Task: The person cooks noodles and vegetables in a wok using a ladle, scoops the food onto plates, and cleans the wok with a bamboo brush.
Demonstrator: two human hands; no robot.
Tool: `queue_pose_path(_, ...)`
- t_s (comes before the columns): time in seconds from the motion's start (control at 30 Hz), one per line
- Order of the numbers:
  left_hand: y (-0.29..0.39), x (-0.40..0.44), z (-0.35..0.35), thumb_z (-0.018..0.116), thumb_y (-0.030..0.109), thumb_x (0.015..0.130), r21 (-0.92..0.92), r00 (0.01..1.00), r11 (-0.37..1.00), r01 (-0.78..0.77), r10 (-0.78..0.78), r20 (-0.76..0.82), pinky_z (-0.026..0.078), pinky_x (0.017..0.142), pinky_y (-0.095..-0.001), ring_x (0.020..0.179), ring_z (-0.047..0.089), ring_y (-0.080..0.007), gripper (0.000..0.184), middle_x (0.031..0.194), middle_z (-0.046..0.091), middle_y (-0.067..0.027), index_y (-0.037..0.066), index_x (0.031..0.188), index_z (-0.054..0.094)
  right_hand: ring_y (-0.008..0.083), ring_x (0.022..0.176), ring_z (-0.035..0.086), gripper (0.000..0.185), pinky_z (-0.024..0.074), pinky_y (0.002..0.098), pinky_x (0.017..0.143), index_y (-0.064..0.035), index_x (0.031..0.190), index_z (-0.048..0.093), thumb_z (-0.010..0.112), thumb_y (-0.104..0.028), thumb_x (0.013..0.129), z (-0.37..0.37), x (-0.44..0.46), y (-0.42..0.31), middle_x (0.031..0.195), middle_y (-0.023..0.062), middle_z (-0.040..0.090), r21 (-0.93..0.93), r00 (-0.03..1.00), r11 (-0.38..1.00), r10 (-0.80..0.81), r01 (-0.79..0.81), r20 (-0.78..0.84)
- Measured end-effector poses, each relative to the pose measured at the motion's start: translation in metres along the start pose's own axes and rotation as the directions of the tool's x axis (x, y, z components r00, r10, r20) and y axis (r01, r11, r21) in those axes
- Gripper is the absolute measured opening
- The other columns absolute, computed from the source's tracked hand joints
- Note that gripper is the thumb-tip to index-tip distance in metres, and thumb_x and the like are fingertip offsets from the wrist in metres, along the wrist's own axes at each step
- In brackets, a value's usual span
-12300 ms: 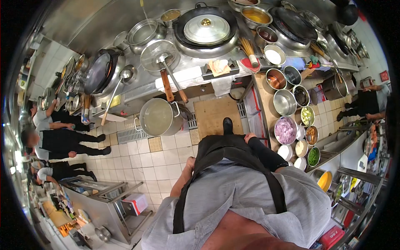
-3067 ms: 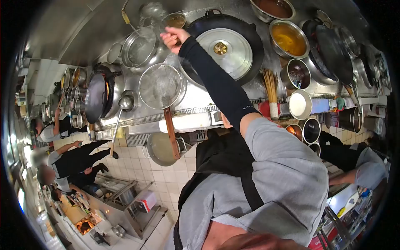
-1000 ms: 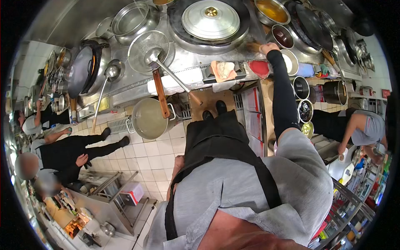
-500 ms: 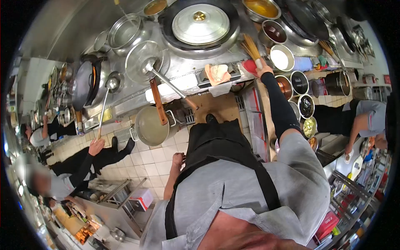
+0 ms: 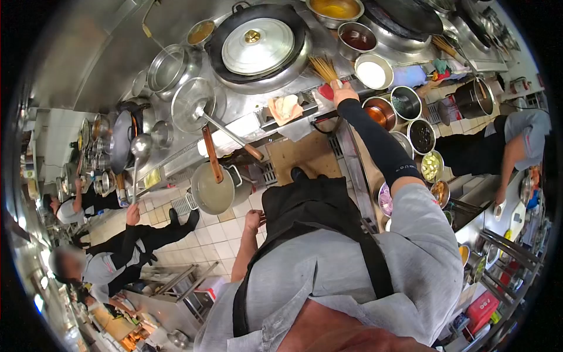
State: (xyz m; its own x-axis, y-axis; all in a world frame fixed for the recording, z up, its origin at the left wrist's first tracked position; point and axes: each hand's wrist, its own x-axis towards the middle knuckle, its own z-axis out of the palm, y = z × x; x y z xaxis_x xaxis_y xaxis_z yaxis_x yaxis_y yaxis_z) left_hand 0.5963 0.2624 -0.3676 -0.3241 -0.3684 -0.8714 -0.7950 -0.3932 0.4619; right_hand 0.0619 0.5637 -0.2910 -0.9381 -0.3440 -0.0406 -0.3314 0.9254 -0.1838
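My right hand [image 5: 343, 92] is closed round the handle of a bamboo wok brush [image 5: 324, 68], its bristles pointing to the stove. A red cloth [image 5: 326, 91] is beside that hand, at the counter's edge. Close by on the right stand a bowl of white contents [image 5: 373, 71] and a copper-coloured pot [image 5: 379, 114]. My left hand [image 5: 253, 220] hangs low beside the black apron, fingers curled, with no object visible in it. Ahead is a wok with a silver lid [image 5: 258, 47]. A long-handled ladle [image 5: 234, 132] rests over a mesh strainer [image 5: 192, 105].
A large pot [image 5: 212, 188] with a wooden-handled tool across its rim stands to the left. A folded cloth [image 5: 285, 110] lies on the stove edge. At left a co-worker [image 5: 102, 264] holds a ladle [image 5: 141, 146]; another person [image 5: 522, 141] works at right. Several ingredient containers [image 5: 432, 166] line the right side.
My view has shifted, so the stove appears further left. The brush stays in my right hand near the red cloth. The left co-worker's ladle has moved relative to the nearby wok.
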Motion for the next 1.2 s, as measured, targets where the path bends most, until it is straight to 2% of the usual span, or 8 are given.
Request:
queue_pose_path(0.17,-0.076,0.015,-0.009,0.052,0.016,0.094,0.487,0.915,0.775,-0.402,0.322,0.243,0.056,0.07,-0.0388,0.084,0.067,-0.0248,0.028,0.096,0.066,-0.0128,-0.002,0.114,0.06,0.0418,0.102,0.065,0.048,0.0543,0.0476,0.087,-0.0152,0.141,0.045,0.05,-0.018,0.094,-0.022,-0.009,0.003,0.118,0.0278,0.057,0.024,0.999,0.999,0.035,-0.034,-0.007)
queue_pose_path(0.4,-0.169,-0.017,0.005,0.056,0.021,0.089,0.699,0.96,0.661,-0.274,0.231,0.157,0.056,0.074,-0.0416,0.087,0.068,-0.0316,0.028,0.097,0.068,-0.017,-0.001,0.103,0.065,0.0471,0.114,0.061,0.072,0.0507,0.0524,0.095,-0.0185,0.151,0.033,0.067,-0.034,0.089,0.011,0.013,0.033,0.133,0.0351,0.051,0.341,0.977,0.921,0.139,-0.189,0.164)
queue_pose_path(0.73,-0.191,0.028,0.001,0.061,0.029,0.082,0.795,0.941,0.507,-0.334,0.231,0.248,0.055,0.08,-0.0455,0.091,0.069,-0.0413,0.031,0.098,0.071,-0.023,0.001,0.087,0.072,0.0464,0.099,0.062,0.051,0.053,0.0548,0.081,-0.007,0.134,0.048,0.064,-0.018,0.086,-0.013,-0.126,-0.017,0.12,0.0277,0.051,0.259,0.971,0.966,0.086,-0.026,-0.222)
queue_pose_path(0.83,-0.146,0.037,0.023,0.062,0.029,0.08,0.833,0.965,0.5,-0.236,0.224,0.139,0.055,0.083,-0.0474,0.093,0.069,-0.0439,0.03,0.097,0.071,-0.0255,0.001,0.085,0.072,0.0433,0.093,0.065,0.031,0.0535,0.0509,0.081,-0.0026,0.108,0.066,0.061,-0.022,0.085,0.106,-0.19,-0.008,0.098,0.0248,0.069,0.492,0.983,0.869,-0.131,0.054,0.124)
queue_pose_path(0.9,-0.08,-0.005,0.064,0.062,0.025,0.078,0.837,0.983,0.544,-0.055,0.175,-0.05,0.054,0.085,-0.0497,0.096,0.068,-0.0451,0.028,0.095,0.07,-0.0281,-0.001,0.085,0.071,0.038,0.094,0.069,0.034,0.0551,0.0481,0.079,-0.0009,0.104,0.072,0.066,-0.026,0.082,0.122,-0.237,-0.01,0.103,0.0254,0.07,0.345,0.578,0.935,-0.234,-0.089,0.782)
queue_pose_path(0.93,-0.077,0.006,0.065,0.062,0.024,0.077,0.862,0.978,0.501,-0.075,0.206,-0.034,0.054,0.084,-0.0492,0.095,0.068,-0.0445,0.027,0.094,0.07,-0.0278,-0.001,0.084,0.071,0.0361,0.091,0.069,0.034,0.0555,0.0462,0.081,-0.0022,0.104,0.074,0.066,-0.026,0.082,0.145,-0.27,0.0,0.103,0.0231,0.071,0.39,0.6,0.91,-0.392,0.141,0.697)
queue_pose_path(1.1,-0.103,0.149,0.05,0.065,0.021,0.076,0.9,0.779,0.056,-0.432,0.525,0.341,0.055,0.081,-0.0466,0.091,0.069,-0.0411,0.023,0.088,0.07,-0.026,-0.002,0.078,0.07,0.0262,0.082,0.071,0.039,0.0561,0.0423,0.077,-0.0009,0.111,0.071,0.071,-0.028,0.083,0.216,-0.313,0.044,0.091,0.018,0.074,0.401,0.55,0.863,-0.183,-0.306,0.815)
queue_pose_path(1.2,-0.055,0.118,0.078,0.066,0.02,0.074,0.694,0.842,0.483,-0.535,0.38,0.384,0.056,0.081,-0.0421,0.09,0.07,-0.0392,0.019,0.091,0.072,-0.0215,0.002,0.079,0.072,0.0327,0.098,0.07,0.039,0.0536,0.0444,0.09,-0.0041,0.113,0.072,0.067,-0.023,0.079,0.201,-0.313,0.052,0.098,0.0198,0.073,0.212,0.594,0.97,-0.1,-0.121,0.798)
